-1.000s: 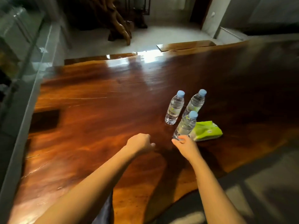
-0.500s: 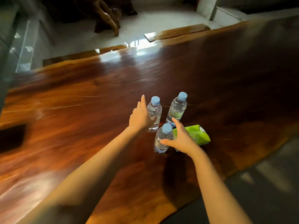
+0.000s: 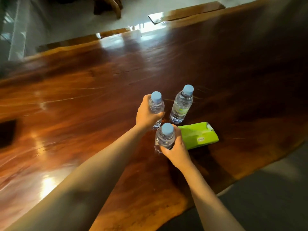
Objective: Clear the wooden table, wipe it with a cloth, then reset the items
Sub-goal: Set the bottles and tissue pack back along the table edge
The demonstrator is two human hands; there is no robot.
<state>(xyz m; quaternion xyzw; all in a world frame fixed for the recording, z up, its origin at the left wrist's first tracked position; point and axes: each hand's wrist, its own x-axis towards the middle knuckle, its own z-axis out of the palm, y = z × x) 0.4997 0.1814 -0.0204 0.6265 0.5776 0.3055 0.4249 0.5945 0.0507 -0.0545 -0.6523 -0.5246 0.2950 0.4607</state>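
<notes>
Three clear water bottles with light blue caps stand close together on the glossy wooden table (image 3: 83, 114). My left hand (image 3: 146, 114) is wrapped around the left bottle (image 3: 156, 104). My right hand (image 3: 176, 150) grips the nearest bottle (image 3: 165, 137) from the right side. The third bottle (image 3: 182, 104) stands free behind them. A green tissue pack (image 3: 200, 135) lies flat just right of the nearest bottle, partly behind my right hand.
The table's near edge (image 3: 216, 192) runs diagonally at lower right, with grey floor beyond. A dark rectangular opening (image 3: 7, 132) sits in the tabletop at far left. Pale floor and carved wooden furniture (image 3: 115, 5) lie past the far edge.
Both hands reached forward and closed: the left hand went from a fist to gripping the left bottle, the right hand wrapped fully around the nearest bottle. The camera moved closer.
</notes>
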